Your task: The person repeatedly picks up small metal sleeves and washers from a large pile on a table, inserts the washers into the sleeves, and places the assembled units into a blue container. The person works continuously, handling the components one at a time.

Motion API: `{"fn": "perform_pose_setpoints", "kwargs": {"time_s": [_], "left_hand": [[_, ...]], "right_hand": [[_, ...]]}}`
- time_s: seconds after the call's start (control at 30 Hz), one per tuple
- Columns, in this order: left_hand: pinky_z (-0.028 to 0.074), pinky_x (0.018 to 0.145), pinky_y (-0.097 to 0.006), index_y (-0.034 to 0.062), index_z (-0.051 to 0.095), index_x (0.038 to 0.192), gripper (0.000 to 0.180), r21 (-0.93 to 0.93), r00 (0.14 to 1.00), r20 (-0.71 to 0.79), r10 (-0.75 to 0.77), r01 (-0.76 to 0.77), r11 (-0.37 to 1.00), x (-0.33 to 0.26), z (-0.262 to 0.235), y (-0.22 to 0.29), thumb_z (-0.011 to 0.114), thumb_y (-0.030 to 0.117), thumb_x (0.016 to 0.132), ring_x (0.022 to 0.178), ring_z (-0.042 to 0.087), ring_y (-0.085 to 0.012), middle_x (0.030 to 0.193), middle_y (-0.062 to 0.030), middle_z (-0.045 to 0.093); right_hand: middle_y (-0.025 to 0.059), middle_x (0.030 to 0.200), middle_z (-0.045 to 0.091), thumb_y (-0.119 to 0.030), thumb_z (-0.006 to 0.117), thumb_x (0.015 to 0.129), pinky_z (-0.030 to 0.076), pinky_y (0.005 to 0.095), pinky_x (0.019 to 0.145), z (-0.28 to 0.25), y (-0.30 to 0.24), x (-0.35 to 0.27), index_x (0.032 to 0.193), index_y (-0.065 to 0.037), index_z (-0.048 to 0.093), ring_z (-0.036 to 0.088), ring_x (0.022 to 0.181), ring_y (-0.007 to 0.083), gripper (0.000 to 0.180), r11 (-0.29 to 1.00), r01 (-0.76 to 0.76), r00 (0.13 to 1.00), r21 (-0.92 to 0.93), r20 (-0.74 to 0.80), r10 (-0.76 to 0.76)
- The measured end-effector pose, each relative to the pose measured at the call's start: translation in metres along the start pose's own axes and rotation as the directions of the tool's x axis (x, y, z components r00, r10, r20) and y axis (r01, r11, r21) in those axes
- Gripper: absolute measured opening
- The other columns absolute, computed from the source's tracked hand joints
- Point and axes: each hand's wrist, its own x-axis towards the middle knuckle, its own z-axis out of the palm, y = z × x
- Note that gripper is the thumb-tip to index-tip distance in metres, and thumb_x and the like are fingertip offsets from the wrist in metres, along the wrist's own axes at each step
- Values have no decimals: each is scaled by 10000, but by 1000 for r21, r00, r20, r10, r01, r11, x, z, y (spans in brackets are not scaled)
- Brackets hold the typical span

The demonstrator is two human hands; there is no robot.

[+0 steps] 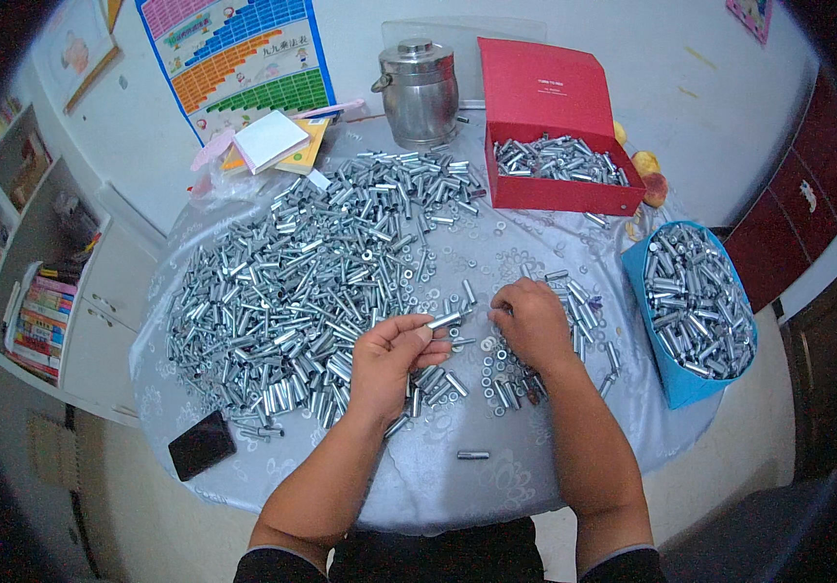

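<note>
My left hand (387, 364) is closed, with a shiny metal sleeve (446, 320) pinched between thumb and forefinger. A thinner metal rod (459, 341) shows just below it by the other fingers; whether it is held too I cannot tell. To its right, my right hand (535, 325) is curled with its fingertips together over a spread of small washers and nuts (501, 369). What those fingers hold, if anything, is hidden. A large heap of metal sleeves and bolts (282, 291) lies left of my hands. A single sleeve (473, 455) lies on the cloth nearer to me.
A red box (564, 199) of metal parts stands open at the back right, and a blue fabric bin (686, 389) full of sleeves is on the right. A metal pot (418, 97) stands at the back. A black phone (202, 446) lies front left on the silvery tablecloth (418, 491).
</note>
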Motion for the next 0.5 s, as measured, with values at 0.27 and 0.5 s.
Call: {"fn": "perform_pose_setpoints", "kwargs": {"time_s": [0.27, 0.5], "left_hand": [[602, 715, -291, -55, 615, 1107, 214, -54, 999, -1, -44, 44, 998, -2, 1, 1, 584, 34, 915, 796, 712, -227, 970, -187, 693], [610, 704, -295, -46, 611, 1116, 220, -75, 996, 46, -73, 76, 994, -1, -2, -1, 594, 48, 918, 802, 716, -227, 963, -182, 697]], "right_hand": [[36, 829, 654, -125, 692, 858, 469, 274, 680, -20, -27, 0, 917, -21, 654, 586, 724, 135, 126, 567, -379, 924, 731, 260, 282], [-4, 825, 648, -126, 662, 901, 452, 230, 649, -17, -33, -4, 967, -20, 655, 556, 719, 70, 125, 394, -412, 909, 822, 342, 237]]}}
